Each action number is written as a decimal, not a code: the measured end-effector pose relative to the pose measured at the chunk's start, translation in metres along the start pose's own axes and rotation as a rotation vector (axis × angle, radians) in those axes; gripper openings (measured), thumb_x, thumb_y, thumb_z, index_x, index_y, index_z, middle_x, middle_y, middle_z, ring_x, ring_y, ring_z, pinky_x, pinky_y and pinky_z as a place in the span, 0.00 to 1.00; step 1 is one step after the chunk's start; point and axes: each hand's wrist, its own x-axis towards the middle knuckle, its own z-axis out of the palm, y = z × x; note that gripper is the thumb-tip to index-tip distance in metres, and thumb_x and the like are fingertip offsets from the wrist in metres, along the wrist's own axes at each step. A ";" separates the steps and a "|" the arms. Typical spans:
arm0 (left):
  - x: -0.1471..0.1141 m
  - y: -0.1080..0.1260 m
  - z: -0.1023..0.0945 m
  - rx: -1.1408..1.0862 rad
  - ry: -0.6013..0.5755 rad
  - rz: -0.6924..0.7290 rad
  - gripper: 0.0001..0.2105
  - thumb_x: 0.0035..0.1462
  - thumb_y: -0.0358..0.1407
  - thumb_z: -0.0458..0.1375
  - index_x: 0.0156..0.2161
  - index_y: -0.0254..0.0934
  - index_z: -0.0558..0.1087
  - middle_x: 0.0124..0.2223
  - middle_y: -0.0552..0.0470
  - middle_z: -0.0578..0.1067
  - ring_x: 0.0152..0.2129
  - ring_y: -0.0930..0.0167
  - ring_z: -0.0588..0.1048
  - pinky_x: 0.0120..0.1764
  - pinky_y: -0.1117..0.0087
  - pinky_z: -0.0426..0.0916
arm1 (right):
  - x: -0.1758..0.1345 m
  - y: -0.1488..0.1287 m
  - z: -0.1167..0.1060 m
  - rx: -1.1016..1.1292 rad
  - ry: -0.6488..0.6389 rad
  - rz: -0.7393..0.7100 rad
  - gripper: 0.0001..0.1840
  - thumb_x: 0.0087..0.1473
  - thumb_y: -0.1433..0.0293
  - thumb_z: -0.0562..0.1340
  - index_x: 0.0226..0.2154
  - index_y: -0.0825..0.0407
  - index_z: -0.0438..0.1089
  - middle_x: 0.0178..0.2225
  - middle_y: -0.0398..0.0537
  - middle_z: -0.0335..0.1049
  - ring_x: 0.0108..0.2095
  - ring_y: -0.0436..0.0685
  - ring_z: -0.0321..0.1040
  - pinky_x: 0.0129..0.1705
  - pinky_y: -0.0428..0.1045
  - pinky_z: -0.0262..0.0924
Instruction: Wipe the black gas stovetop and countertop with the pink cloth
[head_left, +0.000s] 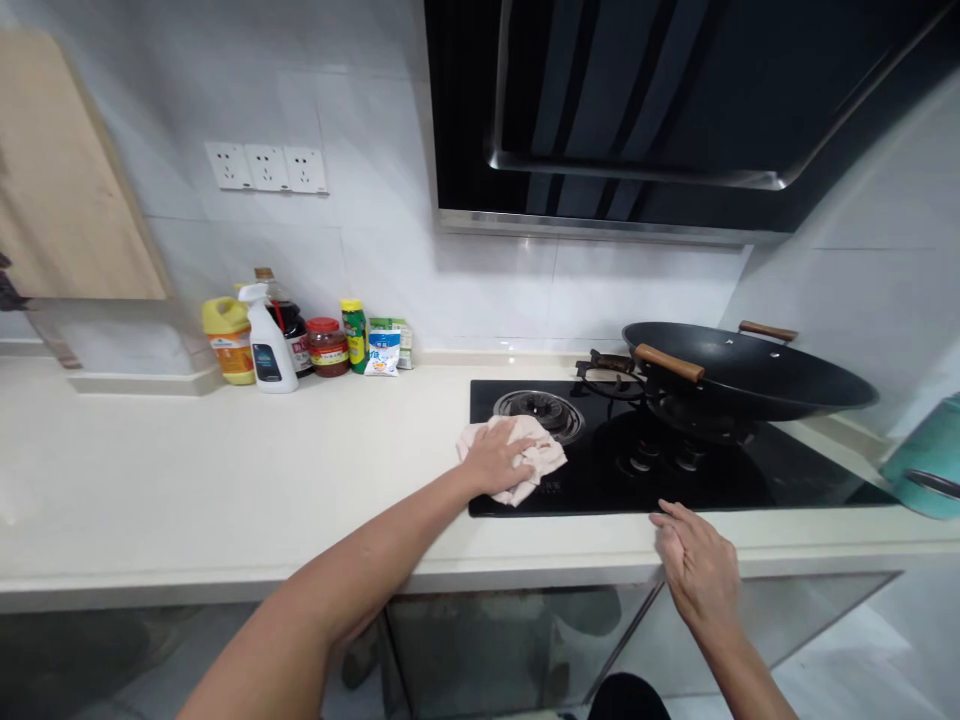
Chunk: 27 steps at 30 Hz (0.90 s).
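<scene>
"At the left edge of the cooktop (596,492), you have the pale cloth (551,460) directly beneath your left hand (496,460), with no gap to cross."

"Which way does it lie, though?"

"It straddles the glass edge, partly on your worktop (360,440), and overlaps the near rim of the left burner (551,405). It's crumpled, so you get no clear long axis. Your left forearm slants in from the near left."

"Is your left hand gripping it?"

"Your palm is down and your fingers lie over the fabric; whether they pinch it, I cannot tell. Your right hand (701,570) is the farther of the 2, off to the right by the counter's front edge, fingers loosely bent, nothing visible in it. The wok (757,375) sits beyond that hand, at the back right."

"Any writing you could read from there?"

"Little. Beside your cloth, the small print (551,487) on the glass is too tiny. By the wall, you have labels on the yellow jug (227,330), white spray bottle (268,345), dark bottle (294,325), red-lidded jar (328,350) and yellow-capped green bottle (354,340), all too small to make out. The blue-and-white packet (383,352) carries larger characters, but you can't be sure of a brand."
</scene>
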 end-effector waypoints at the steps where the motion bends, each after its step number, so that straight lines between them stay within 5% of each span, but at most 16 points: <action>1: -0.007 -0.008 -0.002 0.010 0.014 -0.037 0.30 0.63 0.56 0.50 0.68 0.55 0.60 0.76 0.51 0.43 0.71 0.50 0.43 0.67 0.41 0.37 | -0.004 -0.001 0.000 -0.007 0.010 -0.014 0.25 0.67 0.60 0.47 0.43 0.50 0.78 0.53 0.50 0.76 0.56 0.63 0.68 0.56 0.59 0.56; 8: -0.088 -0.038 -0.009 0.117 0.123 -0.213 0.28 0.67 0.50 0.49 0.69 0.50 0.60 0.74 0.41 0.49 0.70 0.49 0.48 0.64 0.37 0.44 | -0.015 0.000 0.009 0.006 0.107 -0.032 0.24 0.67 0.60 0.48 0.43 0.50 0.78 0.53 0.51 0.76 0.52 0.63 0.71 0.55 0.59 0.55; 16: -0.187 -0.003 0.018 0.232 0.212 -0.038 0.27 0.65 0.48 0.54 0.68 0.53 0.61 0.73 0.40 0.53 0.69 0.46 0.52 0.63 0.35 0.50 | -0.016 -0.003 0.017 0.040 0.203 -0.023 0.21 0.65 0.62 0.50 0.41 0.51 0.78 0.51 0.52 0.77 0.50 0.62 0.72 0.54 0.58 0.57; 21: -0.177 0.038 0.031 0.248 0.221 -0.003 0.28 0.64 0.45 0.57 0.68 0.53 0.61 0.73 0.39 0.53 0.69 0.45 0.50 0.61 0.32 0.51 | -0.014 -0.009 0.019 0.032 0.235 0.059 0.22 0.65 0.63 0.49 0.39 0.50 0.79 0.50 0.51 0.78 0.49 0.62 0.71 0.54 0.59 0.56; 27: -0.111 0.099 0.051 0.218 0.257 0.252 0.28 0.64 0.49 0.56 0.67 0.51 0.61 0.74 0.41 0.50 0.70 0.48 0.49 0.62 0.35 0.52 | -0.014 -0.011 0.017 0.045 0.204 0.097 0.25 0.65 0.58 0.47 0.39 0.50 0.78 0.51 0.53 0.77 0.50 0.63 0.70 0.57 0.61 0.53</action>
